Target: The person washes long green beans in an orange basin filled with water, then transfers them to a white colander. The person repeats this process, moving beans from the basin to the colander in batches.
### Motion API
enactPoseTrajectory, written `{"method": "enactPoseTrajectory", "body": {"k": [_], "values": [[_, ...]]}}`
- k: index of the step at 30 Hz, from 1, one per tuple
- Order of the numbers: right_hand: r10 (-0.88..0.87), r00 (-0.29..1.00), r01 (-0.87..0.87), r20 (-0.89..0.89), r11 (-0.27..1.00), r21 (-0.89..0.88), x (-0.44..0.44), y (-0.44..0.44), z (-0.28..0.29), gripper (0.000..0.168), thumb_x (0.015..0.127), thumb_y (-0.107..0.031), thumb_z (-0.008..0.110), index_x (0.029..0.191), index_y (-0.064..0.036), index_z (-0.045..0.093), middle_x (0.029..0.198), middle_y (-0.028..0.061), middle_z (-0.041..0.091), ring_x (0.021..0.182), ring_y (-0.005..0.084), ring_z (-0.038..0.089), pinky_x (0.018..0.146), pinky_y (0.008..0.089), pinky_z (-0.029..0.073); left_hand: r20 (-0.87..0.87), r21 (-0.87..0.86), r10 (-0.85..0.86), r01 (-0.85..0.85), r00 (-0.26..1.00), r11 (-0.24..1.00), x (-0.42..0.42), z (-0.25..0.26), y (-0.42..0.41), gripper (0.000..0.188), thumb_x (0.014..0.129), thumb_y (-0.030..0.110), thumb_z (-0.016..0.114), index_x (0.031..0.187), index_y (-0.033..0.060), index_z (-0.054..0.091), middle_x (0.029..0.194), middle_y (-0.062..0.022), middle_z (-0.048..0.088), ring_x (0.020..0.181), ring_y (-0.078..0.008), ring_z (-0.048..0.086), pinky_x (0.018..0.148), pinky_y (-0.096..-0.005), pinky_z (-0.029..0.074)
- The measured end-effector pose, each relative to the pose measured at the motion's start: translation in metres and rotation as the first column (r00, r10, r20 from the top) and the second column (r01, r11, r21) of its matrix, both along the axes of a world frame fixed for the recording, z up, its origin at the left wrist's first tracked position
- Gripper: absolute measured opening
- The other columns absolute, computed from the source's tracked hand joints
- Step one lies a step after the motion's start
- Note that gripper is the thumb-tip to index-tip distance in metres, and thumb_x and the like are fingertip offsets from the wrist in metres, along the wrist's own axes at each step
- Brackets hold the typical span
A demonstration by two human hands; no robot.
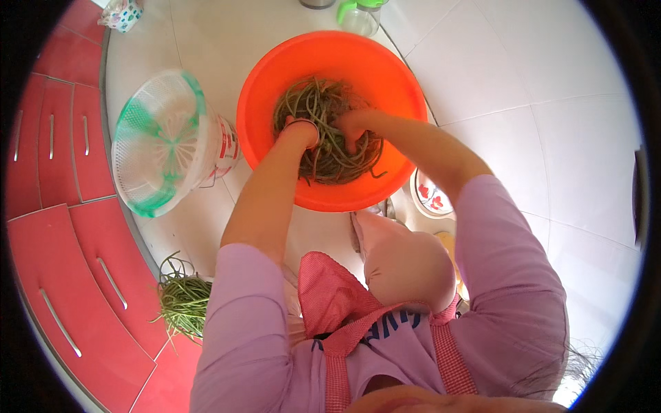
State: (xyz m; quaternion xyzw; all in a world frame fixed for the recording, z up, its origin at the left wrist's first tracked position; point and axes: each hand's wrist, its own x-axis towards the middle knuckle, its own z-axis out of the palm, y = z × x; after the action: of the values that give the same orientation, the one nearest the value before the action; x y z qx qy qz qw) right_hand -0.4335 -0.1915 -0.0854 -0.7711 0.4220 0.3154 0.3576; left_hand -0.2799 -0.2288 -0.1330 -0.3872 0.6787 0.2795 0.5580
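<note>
A round orange plastic basin (408, 85) stands before me, holding a tangled heap of long, dull green beans (323, 103). Both my hands are down in this heap. My left hand (299, 129), with a bangle at its wrist, is pushed among the beans at the left of the pile; its fingers are mostly hidden. On the pile's right side my right hand (356, 126) presses in with fingers pointing down, their tips lost among the strands. Whether either hand grips any beans cannot be made out.
Left of the basin, a white and green plastic colander (160, 144) tilts on a white bucket (224, 147). Brighter green long beans (183, 302) lie by the red cabinets (77, 258). A flower-patterned enamel dish (433, 196) sits beneath my right arm. Behind the basin is a green-lidded clear jug (360, 21).
</note>
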Motion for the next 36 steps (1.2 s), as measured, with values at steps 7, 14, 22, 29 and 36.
{"method": "enactPoseTrajectory", "body": {"k": [7,14,22,29,36], "values": [[-0.301,0.862,0.352,0.408,0.934,-0.055,-0.037,0.009,0.138,0.08,0.057,-0.024,0.082,0.131,-0.007,0.056,0.107,0.0186,0.068,0.103,0.0307,0.064,0.087,0.0399,0.052,-0.7,-0.222,0.255,-0.542,0.667,0.81,0.044,0.141,0.031,0.087,0.073,0.046,0.08,0.146,0.013,0.043,0.15,-0.015,0.038,0.127,-0.0361,0.049,0.099,-0.0494,0.047],[-0.202,0.945,0.294,0.256,0.868,-0.401,-0.032,0.025,0.181,0.085,0.067,-0.033,0.078,0.142,-0.012,0.045,0.122,0.0178,0.062,0.112,0.033,0.06,0.096,0.0404,0.048,-0.902,-0.419,-0.166,-0.716,0.399,0.558,0.08,0.109,0.061,0.055,0.077,0.002,0.065,0.13,0.0092,0.056,0.129,-0.0196,0.057,0.119,-0.0348,0.055,0.102,-0.0397,0.045],[0.267,0.957,-0.243,0.11,0.95,-0.195,0.028,0.079,0.073,0.091,0.07,-0.04,0.077,0.148,-0.014,0.038,0.143,0.0186,0.047,0.13,0.0345,0.046,0.107,0.0429,0.039,-0.997,-0.053,0.029,-0.864,0.078,0.501,0.082,0.131,0.066,0.035,0.081,0.005,0.061,0.115,0.0104,0.064,0.108,-0.0111,0.069,0.101,-0.0257,0.067,0.091,-0.035,0.052],[0.428,0.902,-0.331,0.066,0.781,-0.53,0.001,0.064,-0.098,0.117,0.062,-0.04,0.08,0.155,-0.018,0.013,0.144,0.0207,0.041,0.131,0.0416,0.041,0.102,0.0474,0.043,-0.993,0.114,0.064,-0.881,-0.095,0.459,0.069,0.143,0.069,0.024,0.084,0.01,0.062,0.108,0.0087,0.067,0.096,-0.0088,0.071,0.09,-0.0194,0.069,0.084,-0.0316,0.054],[0.248,0.903,-0.247,0.351,0.968,-0.047,0.029,0.032,0.016,0.072,0.062,-0.014,0.075,0.131,-0.015,0.057,0.119,0.0159,0.064,0.111,0.0303,0.06,0.091,0.0401,0.049,-0.987,0.162,0.069,-0.919,-0.147,0.358,0.083,0.14,0.074,0.02,0.085,0.012,0.062,0.104,0.0078,0.067,0.087,-0.0064,0.071,0.082,-0.0181,0.068,0.078,-0.0307,0.054]]}}
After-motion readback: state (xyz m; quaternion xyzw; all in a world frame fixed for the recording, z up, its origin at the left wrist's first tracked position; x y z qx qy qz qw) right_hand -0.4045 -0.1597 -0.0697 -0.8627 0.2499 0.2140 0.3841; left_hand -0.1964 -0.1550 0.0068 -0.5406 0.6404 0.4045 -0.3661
